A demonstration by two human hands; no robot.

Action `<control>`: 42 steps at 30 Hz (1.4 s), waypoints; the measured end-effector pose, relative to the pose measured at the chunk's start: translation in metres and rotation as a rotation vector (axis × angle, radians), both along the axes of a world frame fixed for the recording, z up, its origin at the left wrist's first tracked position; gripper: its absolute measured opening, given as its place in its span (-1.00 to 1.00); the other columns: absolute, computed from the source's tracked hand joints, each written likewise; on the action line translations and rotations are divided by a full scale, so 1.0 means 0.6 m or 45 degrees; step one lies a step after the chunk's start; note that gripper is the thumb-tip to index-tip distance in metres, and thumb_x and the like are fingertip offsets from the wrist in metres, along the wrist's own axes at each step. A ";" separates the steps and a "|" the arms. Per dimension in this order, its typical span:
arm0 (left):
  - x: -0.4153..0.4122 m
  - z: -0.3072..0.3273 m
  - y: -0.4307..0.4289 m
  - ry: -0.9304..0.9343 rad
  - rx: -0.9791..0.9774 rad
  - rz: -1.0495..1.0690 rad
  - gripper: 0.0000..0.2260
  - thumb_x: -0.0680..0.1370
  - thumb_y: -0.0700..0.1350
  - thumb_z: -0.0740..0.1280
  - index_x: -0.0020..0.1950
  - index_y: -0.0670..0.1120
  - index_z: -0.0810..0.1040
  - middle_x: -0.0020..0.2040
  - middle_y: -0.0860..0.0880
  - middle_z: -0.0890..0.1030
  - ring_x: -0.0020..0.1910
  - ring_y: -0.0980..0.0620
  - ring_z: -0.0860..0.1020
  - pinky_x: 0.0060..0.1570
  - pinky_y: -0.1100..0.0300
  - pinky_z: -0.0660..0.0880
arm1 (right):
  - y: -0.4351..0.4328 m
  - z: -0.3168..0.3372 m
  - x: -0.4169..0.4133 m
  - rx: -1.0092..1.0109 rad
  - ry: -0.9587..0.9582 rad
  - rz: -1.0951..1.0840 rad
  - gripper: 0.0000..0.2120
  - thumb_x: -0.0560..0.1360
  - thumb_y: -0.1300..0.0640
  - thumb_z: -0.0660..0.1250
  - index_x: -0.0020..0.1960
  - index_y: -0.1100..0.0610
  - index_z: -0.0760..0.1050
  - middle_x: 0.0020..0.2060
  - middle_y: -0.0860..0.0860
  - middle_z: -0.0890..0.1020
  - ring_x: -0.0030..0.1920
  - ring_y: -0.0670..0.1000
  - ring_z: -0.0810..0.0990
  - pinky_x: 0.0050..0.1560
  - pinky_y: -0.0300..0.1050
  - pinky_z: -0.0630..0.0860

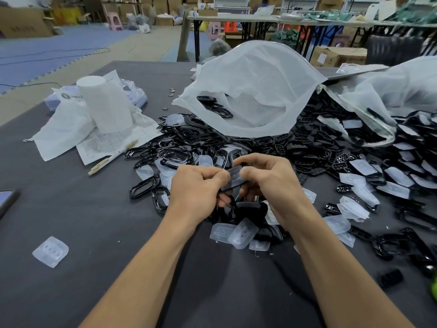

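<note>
The left grip (198, 185) and the right grip (272, 178) are both grasping one small black piece (234, 177), pinching it between them with the thumbs lying on its top face and the fingers curling beneath. The piece is hanging in the air between the two grips, tilting down toward the left one, just above the near edge of a big pile of black frames (179, 147) that is spreading across the grey table (82, 209). Whether a clear cover is sitting on the piece is hard to tell.

Several clear covers (236, 233) are lying right under the wrists, touching one another, and a single cover (50, 251) is lying well apart on the left. A white bag (255, 91) is gaping open behind the pile, with a few frames showing in its mouth. To the left, a white roll (106, 105) is standing upright on a printed sheet (106, 143), and a pen (113, 157) is lying across that sheet's near corner, just beside the pile.
</note>
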State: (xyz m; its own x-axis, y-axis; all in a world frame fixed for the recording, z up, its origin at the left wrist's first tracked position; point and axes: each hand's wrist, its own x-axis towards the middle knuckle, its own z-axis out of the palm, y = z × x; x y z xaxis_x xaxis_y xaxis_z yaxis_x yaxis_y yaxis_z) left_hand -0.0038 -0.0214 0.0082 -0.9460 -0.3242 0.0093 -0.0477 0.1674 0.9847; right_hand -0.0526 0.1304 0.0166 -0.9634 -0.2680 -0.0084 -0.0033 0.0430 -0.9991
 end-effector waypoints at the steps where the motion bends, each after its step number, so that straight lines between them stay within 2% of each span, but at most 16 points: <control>1: 0.000 0.001 -0.001 -0.007 0.012 0.006 -0.78 0.58 -0.18 0.46 -0.22 0.05 0.78 -0.34 -0.07 0.72 -0.43 -0.05 0.69 -0.41 0.21 0.57 | 0.001 0.000 -0.001 0.022 0.020 -0.005 -0.77 0.48 0.40 0.35 -0.02 0.16 0.70 -0.39 0.12 0.65 -0.44 0.05 0.59 -0.45 -0.16 0.49; 3: 0.001 0.004 -0.001 -0.027 0.086 -0.009 -0.80 0.60 -0.13 0.45 -0.19 0.01 0.78 -0.30 -0.05 0.73 -0.40 -0.04 0.70 -0.39 0.22 0.58 | 0.002 -0.002 -0.004 0.041 0.039 -0.041 -0.73 0.45 0.45 0.36 -0.03 0.14 0.70 -0.39 0.13 0.66 -0.44 0.04 0.59 -0.43 -0.15 0.51; 6: 0.002 0.010 -0.006 -0.080 0.275 -0.057 -0.70 0.65 -0.04 0.37 -0.19 -0.12 0.77 -0.28 -0.08 0.73 -0.36 -0.06 0.70 -0.39 0.23 0.59 | 0.002 -0.004 -0.008 0.035 0.045 -0.107 -0.72 0.44 0.46 0.35 -0.06 0.15 0.69 -0.38 0.12 0.68 -0.44 0.05 0.60 -0.44 -0.14 0.51; 9: 0.002 0.012 -0.016 -0.121 0.332 -0.110 -0.78 0.59 -0.14 0.38 -0.18 -0.12 0.78 -0.29 -0.11 0.70 -0.27 -0.09 0.74 -0.35 0.24 0.60 | 0.004 -0.007 -0.010 0.031 0.066 -0.123 -0.72 0.42 0.44 0.35 -0.06 0.13 0.69 -0.38 0.14 0.68 -0.42 0.08 0.59 -0.42 -0.13 0.52; 12: 0.002 0.010 -0.018 -0.142 0.261 -0.188 -0.83 0.53 -0.20 0.40 -0.15 -0.08 0.79 -0.18 -0.14 0.75 -0.20 -0.05 0.75 -0.29 0.25 0.61 | 0.004 -0.009 -0.011 0.045 0.088 -0.103 -0.73 0.39 0.37 0.35 -0.07 0.08 0.71 -0.37 0.15 0.69 -0.41 0.08 0.61 -0.37 -0.12 0.53; 15: 0.000 0.004 -0.013 -0.144 0.206 -0.215 -0.79 0.54 -0.28 0.39 -0.16 -0.08 0.79 -0.21 -0.15 0.75 -0.26 0.02 0.70 -0.29 0.29 0.59 | 0.004 -0.010 -0.011 0.049 0.086 -0.093 -0.72 0.35 0.32 0.35 -0.07 0.06 0.72 -0.37 0.15 0.69 -0.42 0.08 0.61 -0.36 -0.12 0.54; 18: -0.002 0.003 -0.012 -0.137 0.221 -0.208 -0.77 0.52 -0.35 0.37 -0.17 -0.13 0.78 -0.29 -0.14 0.72 -0.34 0.03 0.67 -0.32 0.30 0.57 | 0.005 -0.009 -0.012 0.020 0.060 -0.092 -0.72 0.35 0.37 0.36 -0.09 0.08 0.72 -0.39 0.15 0.67 -0.43 0.10 0.58 -0.39 -0.10 0.53; 22: -0.003 0.002 -0.011 -0.133 0.257 -0.156 -0.73 0.50 -0.39 0.38 -0.22 -0.10 0.79 -0.30 -0.18 0.72 -0.37 0.00 0.69 -0.36 0.29 0.58 | 0.004 -0.008 -0.009 -0.009 0.037 -0.087 -0.72 0.40 0.43 0.37 -0.11 0.11 0.72 -0.37 0.11 0.68 -0.42 0.05 0.59 -0.38 -0.11 0.53; 24: -0.004 0.002 -0.010 -0.145 0.259 -0.149 -0.73 0.50 -0.40 0.37 -0.22 -0.11 0.78 -0.29 -0.20 0.72 -0.38 -0.01 0.69 -0.37 0.27 0.59 | 0.007 -0.007 -0.007 0.127 0.171 -0.131 -0.68 0.40 0.37 0.39 -0.05 0.00 0.73 -0.22 -0.04 0.75 -0.27 -0.04 0.68 -0.20 -0.10 0.61; 26: -0.006 0.002 -0.010 -0.161 0.267 -0.143 -0.73 0.49 -0.42 0.36 -0.21 -0.13 0.78 -0.27 -0.21 0.73 -0.38 -0.02 0.69 -0.37 0.25 0.59 | 0.015 -0.001 -0.005 0.344 0.411 -0.108 -0.59 0.38 0.28 0.41 0.07 -0.15 0.71 -0.02 -0.20 0.73 -0.07 -0.13 0.68 -0.02 -0.17 0.63; 29: -0.006 0.001 -0.012 -0.146 0.271 -0.146 -0.69 0.49 -0.45 0.32 -0.19 -0.14 0.78 -0.27 -0.21 0.73 -0.38 -0.03 0.69 -0.37 0.25 0.59 | 0.021 0.012 0.001 0.611 0.619 0.085 -0.53 0.34 0.23 0.44 0.11 -0.25 0.68 0.11 -0.31 0.68 0.02 -0.10 0.66 0.01 -0.21 0.61; 32: -0.001 0.002 -0.015 -0.115 0.276 -0.194 -0.63 0.46 -0.45 0.27 -0.13 -0.10 0.79 -0.22 -0.19 0.74 -0.30 -0.04 0.71 -0.30 0.26 0.60 | 0.020 0.011 0.007 0.721 0.675 0.066 -0.56 0.34 0.24 0.51 0.08 -0.23 0.70 -0.07 -0.26 0.72 -0.16 -0.05 0.68 -0.11 -0.21 0.61; 35: 0.004 0.007 -0.019 -0.095 0.310 -0.248 -0.61 0.32 -0.37 0.25 -0.04 -0.12 0.79 -0.16 -0.19 0.75 -0.21 -0.05 0.73 -0.27 0.26 0.61 | 0.021 0.010 0.009 0.650 0.684 0.028 -0.60 0.33 0.25 0.54 0.03 -0.19 0.72 -0.17 -0.33 0.69 -0.18 -0.18 0.64 -0.18 -0.40 0.52; 38: 0.004 0.007 -0.023 -0.087 0.369 -0.221 -0.50 0.17 -0.26 0.21 0.02 -0.24 0.75 -0.15 -0.22 0.75 -0.23 -0.09 0.72 -0.28 0.22 0.62 | 0.021 0.011 0.007 0.613 0.689 0.013 -0.60 0.32 0.26 0.55 0.00 -0.19 0.73 -0.19 -0.42 0.66 -0.21 -0.20 0.62 -0.23 -0.45 0.46; 40: 0.002 0.006 -0.024 -0.097 0.362 -0.192 -0.53 0.20 -0.23 0.23 0.01 -0.26 0.74 -0.13 -0.25 0.74 -0.23 -0.10 0.73 -0.28 0.21 0.64 | 0.020 0.008 0.006 0.604 0.695 0.008 -0.60 0.32 0.26 0.55 0.01 -0.18 0.73 -0.18 -0.42 0.66 -0.21 -0.21 0.62 -0.21 -0.46 0.47; 42: 0.002 0.007 -0.022 -0.108 0.316 -0.195 -0.66 0.30 -0.20 0.29 -0.04 -0.23 0.76 -0.15 -0.23 0.75 -0.24 -0.09 0.73 -0.28 0.22 0.64 | 0.020 0.005 0.005 0.595 0.710 0.005 -0.60 0.32 0.28 0.55 0.01 -0.17 0.73 -0.18 -0.41 0.67 -0.22 -0.21 0.62 -0.21 -0.47 0.45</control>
